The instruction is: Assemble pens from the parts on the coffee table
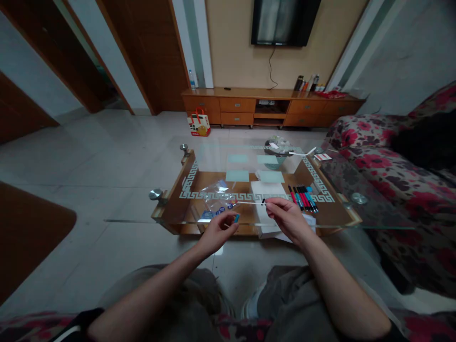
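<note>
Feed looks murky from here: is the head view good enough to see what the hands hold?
Head view: dim, edges bent by the wide lens; the glass table reflects pale patches. Left hand and right hand are soft, pinching a thin white stick with blurred tips.

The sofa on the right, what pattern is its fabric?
The sofa has a floral print, red and pink flowers on a dark ground, seen best in the head view.

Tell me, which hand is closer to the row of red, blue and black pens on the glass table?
Right. The right hand is just left of the row of red, blue and black pens, almost beside them. The left hand is farther off, by the clear plastic bag.
</note>
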